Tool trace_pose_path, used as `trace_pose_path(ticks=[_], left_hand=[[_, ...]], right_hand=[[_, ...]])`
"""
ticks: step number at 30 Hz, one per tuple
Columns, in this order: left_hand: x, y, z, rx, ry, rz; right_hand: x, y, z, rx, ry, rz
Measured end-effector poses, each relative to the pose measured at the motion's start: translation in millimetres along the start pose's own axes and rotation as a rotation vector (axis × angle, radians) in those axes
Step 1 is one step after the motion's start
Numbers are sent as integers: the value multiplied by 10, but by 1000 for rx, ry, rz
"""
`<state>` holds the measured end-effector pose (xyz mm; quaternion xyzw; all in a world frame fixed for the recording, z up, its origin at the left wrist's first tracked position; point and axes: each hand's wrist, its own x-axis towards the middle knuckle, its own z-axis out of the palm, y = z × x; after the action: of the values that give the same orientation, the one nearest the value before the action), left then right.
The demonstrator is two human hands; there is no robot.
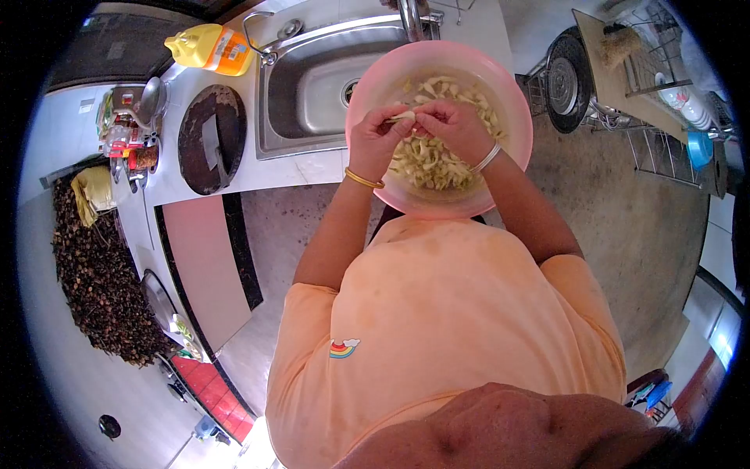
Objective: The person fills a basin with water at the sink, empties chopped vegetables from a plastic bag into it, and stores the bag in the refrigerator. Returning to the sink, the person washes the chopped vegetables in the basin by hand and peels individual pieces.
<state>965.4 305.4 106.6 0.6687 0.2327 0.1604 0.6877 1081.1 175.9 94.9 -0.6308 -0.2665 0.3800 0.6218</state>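
A large pink basin [517, 117] holds water and many pale, yellowish-green cut vegetable pieces [433, 166]. Over it, my left hand [373, 141], with a gold-coloured bangle at the wrist, pinches one pale vegetable piece [403, 116] between thumb and fingers. My right hand [455, 131], with a silver bangle, meets it from the other side, its thumb and fingers closed at the end of the same piece. The exact kind of vegetable is too small to tell. Both hands are above the water, and the right one hides part of the heap.
Left of the basin is a steel sink [301, 94] with a tap [410, 19]. A cleaver [212, 144] lies on a round dark chopping board [193, 156] on the white counter. A yellow jug [207, 48] stands behind. A wire rack [664, 156] is at right.
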Motion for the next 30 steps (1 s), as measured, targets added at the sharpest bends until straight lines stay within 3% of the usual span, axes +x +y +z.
trace_pose_path(ticks=[8, 14, 18, 19, 20, 21, 23, 25, 26, 28, 29, 30], left_hand=[[17, -16, 83, -36, 52, 72], [31, -113, 72, -206, -2, -70], [170, -170, -8, -780, -4, -296], [214, -181, -51, -993, -48, -339], [212, -158, -78, -994, -48, -339], [218, -131, -100, -990, 25, -366], [264, -195, -138, -987, 95, -393], [378, -530, -216, -589, 171, -438], [409, -704, -231, -591, 175, -435], [422, -979, -190, 519, 35, -177], [390, -962, -141, 516, 38, -179], [340, -945, -95, 844, -71, -172]], right_hand=[[5, -116, 5, -287, 75, -99], [62, -12, 12, -331, 76, -79], [260, 74, -157, -164, 173, 26], [342, 120, -305, -373, 255, -48], [400, 141, -417, -581, 338, -122], [441, 179, -484, -582, 339, -124], [487, 283, -579, -1126, 178, 132], [462, 708, -598, -1202, 191, 189], [464, 743, -571, -1240, 194, 213], [445, 651, -455, -1350, 195, 154], [436, 540, -362, -1421, 193, 71], [453, 475, -280, -1424, 189, 71]])
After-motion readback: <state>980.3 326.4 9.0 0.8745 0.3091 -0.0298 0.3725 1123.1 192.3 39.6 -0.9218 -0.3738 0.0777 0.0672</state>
